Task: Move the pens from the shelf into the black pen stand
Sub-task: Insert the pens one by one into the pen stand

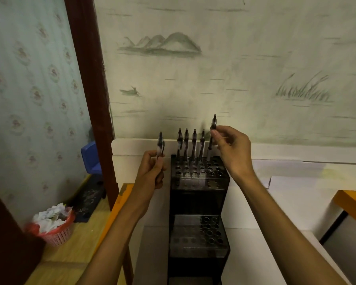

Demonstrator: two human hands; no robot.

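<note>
The black pen stand (199, 190) is a stepped block with rows of round holes, standing on a white surface by the wall. Several dark pens (190, 145) stand upright in its back row. My right hand (232, 151) pinches another dark pen (212, 132) near its top, upright, with its lower end over the stand's back right holes. My left hand (152, 169), just left of the stand, holds one more pen (160, 146) upright, apart from the stand.
A white ledge (286, 169) runs along the painted wall behind the stand. On the floor at left sit a red basket of crumpled paper (53, 225) and a blue stool (92, 159). A dark wooden door frame (90, 79) rises at left.
</note>
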